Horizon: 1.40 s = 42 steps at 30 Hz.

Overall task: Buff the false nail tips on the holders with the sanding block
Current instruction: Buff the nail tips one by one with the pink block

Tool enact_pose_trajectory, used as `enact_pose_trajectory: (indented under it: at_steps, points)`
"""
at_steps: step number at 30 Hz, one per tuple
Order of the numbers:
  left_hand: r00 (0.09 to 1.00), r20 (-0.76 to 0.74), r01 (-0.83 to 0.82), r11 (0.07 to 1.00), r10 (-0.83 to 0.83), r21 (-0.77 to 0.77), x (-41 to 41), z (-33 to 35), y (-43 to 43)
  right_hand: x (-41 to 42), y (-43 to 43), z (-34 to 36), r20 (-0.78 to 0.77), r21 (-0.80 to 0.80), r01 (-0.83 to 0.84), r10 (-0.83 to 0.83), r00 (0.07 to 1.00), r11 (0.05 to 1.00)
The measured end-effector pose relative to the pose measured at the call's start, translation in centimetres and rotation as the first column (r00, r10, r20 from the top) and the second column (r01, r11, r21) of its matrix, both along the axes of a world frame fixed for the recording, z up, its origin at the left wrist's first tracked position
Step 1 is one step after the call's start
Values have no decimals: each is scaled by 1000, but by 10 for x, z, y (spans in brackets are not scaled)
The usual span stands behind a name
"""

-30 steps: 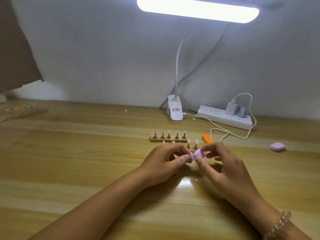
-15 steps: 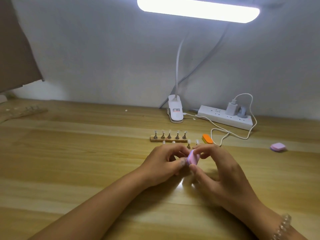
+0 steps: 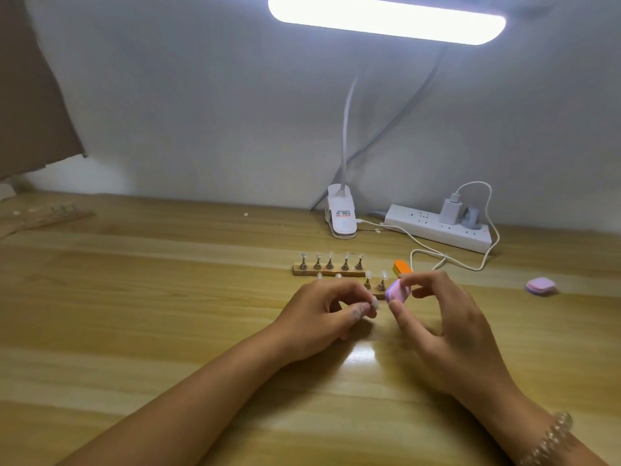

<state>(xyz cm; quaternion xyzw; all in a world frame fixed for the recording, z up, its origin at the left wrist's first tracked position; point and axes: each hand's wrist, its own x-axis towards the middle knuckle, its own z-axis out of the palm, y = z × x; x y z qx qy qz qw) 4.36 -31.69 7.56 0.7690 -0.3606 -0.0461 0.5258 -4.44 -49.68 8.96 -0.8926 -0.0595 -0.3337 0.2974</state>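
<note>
The left hand [image 3: 322,314] covers most of the near holder strip [image 3: 378,294]; just two nail tips [image 3: 319,274] peek over its knuckles. The nail tip [image 3: 373,302] it pinches shows as a pale sliver, its stand hidden. The right hand [image 3: 447,324] and the sanding block [image 3: 398,292] it pinches are motion-blurred, and its fingers [image 3: 430,280] screen part of the orange block [image 3: 401,266]. The lamp head [image 3: 386,18] runs off the top edge.
</note>
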Motion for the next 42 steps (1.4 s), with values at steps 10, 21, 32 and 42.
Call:
enact_pose_trajectory:
  at_steps: [10, 21, 32, 42]
  points:
    - [999, -1, -39, 999, 39, 35, -1, 2, 1, 0, 2, -1, 45, -59, -30, 33, 998, 998]
    - [999, 29, -37, 997, 35, 69, -2, 3, 1, -2, 7, -2, 45, -124, -78, 84, 995, 989]
    - [998, 48, -54, 997, 51, 57, 2, 0, 1, -2, 11, -2, -24, -115, -111, 109, 994, 987]
    - [997, 60, -48, 997, 44, 59, 1, 0, 2, 0, 9, -3, -25, -92, -76, 74, 997, 993]
